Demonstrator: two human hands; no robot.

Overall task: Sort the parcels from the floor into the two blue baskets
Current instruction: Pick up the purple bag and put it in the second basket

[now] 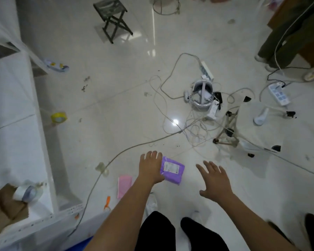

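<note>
While both hands reach down mid-frame, left hand [150, 166] overlaps purple parcel [172, 170] on the floor, fingers straight, holding nothing; right hand [215, 180] spread, empty. Risks: thin parcel slipping; pink parcel [124, 185] lower left missed; cable [127, 149] snagging.

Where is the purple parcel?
The purple parcel lies on the floor low in the head view, partly under the left hand, right of the pink parcel.

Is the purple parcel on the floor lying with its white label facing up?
Yes, the purple parcel shows its white label on top, beside the left hand.
</note>
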